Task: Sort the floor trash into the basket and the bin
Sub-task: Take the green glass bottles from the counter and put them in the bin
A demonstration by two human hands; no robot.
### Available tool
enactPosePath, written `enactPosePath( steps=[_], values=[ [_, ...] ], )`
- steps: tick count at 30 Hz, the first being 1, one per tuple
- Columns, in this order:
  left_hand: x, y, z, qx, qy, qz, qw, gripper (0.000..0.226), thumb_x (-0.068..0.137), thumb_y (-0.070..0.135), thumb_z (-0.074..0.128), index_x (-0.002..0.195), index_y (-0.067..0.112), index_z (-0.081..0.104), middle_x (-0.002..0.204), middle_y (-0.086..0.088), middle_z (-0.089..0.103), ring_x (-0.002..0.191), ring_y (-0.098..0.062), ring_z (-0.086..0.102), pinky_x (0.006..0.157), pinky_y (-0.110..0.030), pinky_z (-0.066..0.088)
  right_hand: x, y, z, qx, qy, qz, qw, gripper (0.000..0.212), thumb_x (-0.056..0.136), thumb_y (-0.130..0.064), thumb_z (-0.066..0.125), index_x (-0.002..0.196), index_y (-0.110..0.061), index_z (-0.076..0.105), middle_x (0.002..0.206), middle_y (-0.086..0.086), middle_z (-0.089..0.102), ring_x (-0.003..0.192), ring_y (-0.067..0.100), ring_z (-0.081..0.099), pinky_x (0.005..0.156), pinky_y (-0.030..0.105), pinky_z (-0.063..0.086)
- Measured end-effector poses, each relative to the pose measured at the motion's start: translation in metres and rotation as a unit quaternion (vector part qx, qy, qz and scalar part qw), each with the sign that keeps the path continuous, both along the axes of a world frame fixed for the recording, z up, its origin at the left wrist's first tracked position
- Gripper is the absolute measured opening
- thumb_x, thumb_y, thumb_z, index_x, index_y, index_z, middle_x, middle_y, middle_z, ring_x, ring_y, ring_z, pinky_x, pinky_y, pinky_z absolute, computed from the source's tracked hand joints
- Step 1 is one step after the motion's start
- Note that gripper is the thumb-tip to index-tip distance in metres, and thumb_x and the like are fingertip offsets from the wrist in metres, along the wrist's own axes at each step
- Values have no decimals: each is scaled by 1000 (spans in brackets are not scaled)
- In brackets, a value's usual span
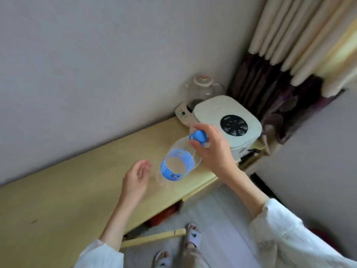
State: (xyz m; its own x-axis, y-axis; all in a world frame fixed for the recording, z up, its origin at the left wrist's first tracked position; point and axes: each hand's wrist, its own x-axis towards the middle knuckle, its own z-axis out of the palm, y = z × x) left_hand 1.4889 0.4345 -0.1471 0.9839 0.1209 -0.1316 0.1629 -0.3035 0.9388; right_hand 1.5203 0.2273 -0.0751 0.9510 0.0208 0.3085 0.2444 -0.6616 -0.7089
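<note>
Right hand point(211, 149) gripping blue-capped clear bottle point(178, 161), blue label unreadable; left hand point(136, 176) loosely open beside it.

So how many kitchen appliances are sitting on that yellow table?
2: a white cooker at the table's far end, and a glass kettle behind it against the wall. Others may be hidden.

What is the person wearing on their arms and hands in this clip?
Both arms wear loose white, lightly crinkled fabric sleeves, left sleeve and right sleeve, pushed up so the forearms are bare. The left hand and right hand show no gloves, rings or watch.
</note>
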Motion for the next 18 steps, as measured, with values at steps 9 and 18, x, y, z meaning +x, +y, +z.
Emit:
enactPosePath(
  steps=[9,18],
  values=[
    [-80,-181,-4,40,43,-305,950,24,93,7,47,103,27,56,100,3,64,99,-18,62,93,-30,46,-183,-190,-21,-81,-4,-275,958,26,77,-12,71,101,-8,65,95,3,62,91,11,43,84,7,29],
    [-163,-367,-25,93,44,-401,910,29,93,8,47,95,36,55,100,5,64,97,-17,61,92,-35,47,-339,-379,-71,-104,128,-409,897,27,81,-16,69,106,-6,64,99,9,60,98,26,50,82,17,32]
  ],
)
